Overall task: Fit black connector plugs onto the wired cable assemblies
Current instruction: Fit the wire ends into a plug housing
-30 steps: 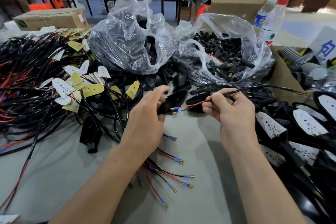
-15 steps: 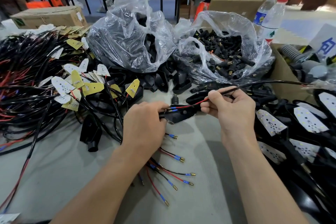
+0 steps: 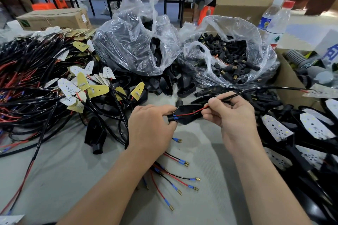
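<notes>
My left hand grips a black wedge-shaped housing by its narrow end, open side up. My right hand pinches a black cable whose red and black wires lie inside the housing, their blue-sleeved ends at the left-hand tip. The cable runs off right to a white LED board. Loose wire ends with blue sleeves and brass pins lie on the table below my left wrist. A clear bag of small black connector plugs sits behind my right hand.
A second clear bag of black housings stands centre back. A heap of black and red cables with LED boards fills the left. Finished black housings with white boards pile up right. Two water bottles and a cardboard box stand back right.
The housing turned open side up and came lower and nearer. The wire ends went from outside the housing into its narrow tip, and my hands closed in toward each other.
</notes>
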`<state>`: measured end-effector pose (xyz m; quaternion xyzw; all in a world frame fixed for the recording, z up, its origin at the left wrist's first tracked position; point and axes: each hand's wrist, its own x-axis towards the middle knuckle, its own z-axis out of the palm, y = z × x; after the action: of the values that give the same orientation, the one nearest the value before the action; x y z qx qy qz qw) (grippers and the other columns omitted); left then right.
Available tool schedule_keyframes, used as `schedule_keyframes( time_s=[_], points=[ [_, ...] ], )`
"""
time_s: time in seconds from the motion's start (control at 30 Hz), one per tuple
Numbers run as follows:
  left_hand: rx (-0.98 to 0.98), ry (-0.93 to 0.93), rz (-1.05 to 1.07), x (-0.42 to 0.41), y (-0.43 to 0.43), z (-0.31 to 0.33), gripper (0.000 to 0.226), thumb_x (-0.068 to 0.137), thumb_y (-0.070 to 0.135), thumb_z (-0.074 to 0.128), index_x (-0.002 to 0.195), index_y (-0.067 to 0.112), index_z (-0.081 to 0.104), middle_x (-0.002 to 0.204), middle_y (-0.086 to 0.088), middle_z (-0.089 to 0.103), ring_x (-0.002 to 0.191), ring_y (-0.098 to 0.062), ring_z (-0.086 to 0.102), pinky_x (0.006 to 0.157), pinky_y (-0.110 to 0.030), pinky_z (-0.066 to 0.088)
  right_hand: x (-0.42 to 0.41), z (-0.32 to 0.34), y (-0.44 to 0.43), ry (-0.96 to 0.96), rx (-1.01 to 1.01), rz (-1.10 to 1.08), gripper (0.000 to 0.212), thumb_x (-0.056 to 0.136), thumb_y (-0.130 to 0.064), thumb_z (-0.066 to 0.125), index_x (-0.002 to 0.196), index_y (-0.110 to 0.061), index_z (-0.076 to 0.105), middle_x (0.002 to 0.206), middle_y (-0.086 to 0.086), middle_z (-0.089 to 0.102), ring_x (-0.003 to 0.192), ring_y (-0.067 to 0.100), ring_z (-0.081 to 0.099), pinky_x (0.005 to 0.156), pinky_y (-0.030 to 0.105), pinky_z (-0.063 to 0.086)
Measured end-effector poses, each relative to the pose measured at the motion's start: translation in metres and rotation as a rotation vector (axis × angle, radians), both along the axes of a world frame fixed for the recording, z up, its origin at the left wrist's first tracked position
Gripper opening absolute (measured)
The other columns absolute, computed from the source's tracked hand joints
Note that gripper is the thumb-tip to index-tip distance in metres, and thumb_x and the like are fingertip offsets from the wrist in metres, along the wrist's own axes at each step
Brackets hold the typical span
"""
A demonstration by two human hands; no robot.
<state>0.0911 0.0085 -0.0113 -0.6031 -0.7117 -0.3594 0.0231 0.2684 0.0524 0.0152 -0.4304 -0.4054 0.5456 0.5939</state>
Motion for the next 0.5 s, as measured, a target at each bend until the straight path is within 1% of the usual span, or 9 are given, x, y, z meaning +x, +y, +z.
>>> schedule_keyframes(
  time_s=[0.07, 0.17, 0.27, 0.33, 0.37, 0.4, 0.43, 0.47, 0.5],
  points=[
    [-0.02, -0.035, 0.009, -0.001, 0.002, -0.001, 0.034, 0.08, 0.042, 0.075, 0.114, 0.047, 0.075, 0.095, 0.022, 0.076, 0.086, -0.004, 0.043, 0.079, -0.021, 0.028, 0.003, 0.001, -0.001, -0.013, 0.018, 0.043, 0.021, 0.09, 0.009, 0.067, 0.08, -0.009, 0.062, 0.064, 0.014, 0.069, 0.053, 0.021, 0.067, 0.051, 0.024, 0.055],
    [0.007, -0.045, 0.004, -0.001, 0.002, -0.002, 0.033, 0.079, 0.049, 0.072, 0.112, 0.047, 0.076, 0.091, 0.021, 0.076, 0.08, -0.002, 0.039, 0.08, -0.022, 0.03, 0.003, 0.002, -0.002, -0.032, 0.024, 0.132, 0.018, 0.089, 0.009, 0.067, 0.082, -0.006, 0.062, 0.067, 0.016, 0.069, 0.052, 0.02, 0.065, 0.05, 0.025, 0.054],
    [0.057, 0.017, 0.012, 0.001, 0.0, -0.003, 0.031, 0.071, 0.043, 0.084, 0.102, 0.042, 0.08, 0.082, 0.014, 0.075, 0.077, 0.003, 0.024, 0.079, -0.024, 0.035, 0.002, 0.002, -0.003, -0.047, 0.01, 0.135, 0.016, 0.09, 0.009, 0.067, 0.083, -0.006, 0.062, 0.069, 0.017, 0.069, 0.051, 0.02, 0.063, 0.049, 0.025, 0.053],
    [0.096, 0.03, -0.016, 0.003, -0.001, -0.003, 0.033, 0.064, 0.036, 0.091, 0.096, 0.038, 0.082, 0.076, 0.01, 0.073, 0.079, 0.006, 0.02, 0.078, -0.026, 0.037, 0.0, 0.0, -0.002, -0.092, 0.022, 0.089, 0.017, 0.089, 0.008, 0.069, 0.081, -0.006, 0.064, 0.065, 0.017, 0.069, 0.048, 0.019, 0.06, 0.047, 0.025, 0.05],
    [0.1, 0.022, -0.043, 0.004, -0.002, -0.002, 0.032, 0.065, 0.036, 0.089, 0.096, 0.038, 0.082, 0.075, 0.01, 0.073, 0.078, 0.005, 0.023, 0.076, -0.026, 0.038, -0.002, -0.001, -0.002, -0.137, 0.029, 0.071, 0.016, 0.087, 0.006, 0.071, 0.079, -0.006, 0.066, 0.062, 0.015, 0.067, 0.046, 0.017, 0.057, 0.045, 0.025, 0.048],
    [0.088, -0.012, -0.072, 0.005, -0.003, -0.001, 0.03, 0.067, 0.039, 0.086, 0.097, 0.039, 0.081, 0.075, 0.012, 0.073, 0.076, 0.003, 0.029, 0.074, -0.025, 0.04, -0.004, -0.003, -0.002, -0.189, 0.031, 0.062, 0.015, 0.085, 0.004, 0.074, 0.077, -0.007, 0.068, 0.059, 0.012, 0.066, 0.045, 0.015, 0.055, 0.044, 0.024, 0.044],
    [0.069, -0.068, -0.101, 0.004, -0.003, 0.002, 0.029, 0.07, 0.043, 0.08, 0.099, 0.04, 0.081, 0.077, 0.014, 0.074, 0.074, -0.001, 0.041, 0.07, -0.025, 0.043, -0.007, -0.004, -0.004, -0.245, 0.03, 0.06, 0.014, 0.083, 0.002, 0.078, 0.076, -0.009, 0.072, 0.057, 0.007, 0.066, 0.045, 0.013, 0.054, 0.045, 0.023, 0.043],
    [0.043, -0.135, -0.138, 0.004, -0.004, 0.004, 0.031, 0.071, 0.045, 0.076, 0.102, 0.041, 0.08, 0.081, 0.016, 0.076, 0.076, -0.003, 0.055, 0.07, -0.023, 0.048, -0.012, -0.006, -0.006, -0.304, 0.034, 0.064, 0.014, 0.08, -0.001, 0.081, 0.075, -0.013, 0.075, 0.058, 0.002, 0.068, 0.047, 0.01, 0.057, 0.048, 0.022, 0.046],
    [0.016, -0.198, -0.18, 0.004, -0.006, 0.006, 0.032, 0.073, 0.045, 0.074, 0.104, 0.042, 0.079, 0.086, 0.02, 0.077, 0.082, 0.0, 0.064, 0.073, -0.019, 0.05, -0.016, -0.007, -0.008, -0.372, 0.047, 0.068, 0.013, 0.077, -0.005, 0.084, 0.074, -0.016, 0.078, 0.061, -0.002, 0.071, 0.053, 0.008, 0.063, 0.053, 0.023, 0.05]
  ],
)
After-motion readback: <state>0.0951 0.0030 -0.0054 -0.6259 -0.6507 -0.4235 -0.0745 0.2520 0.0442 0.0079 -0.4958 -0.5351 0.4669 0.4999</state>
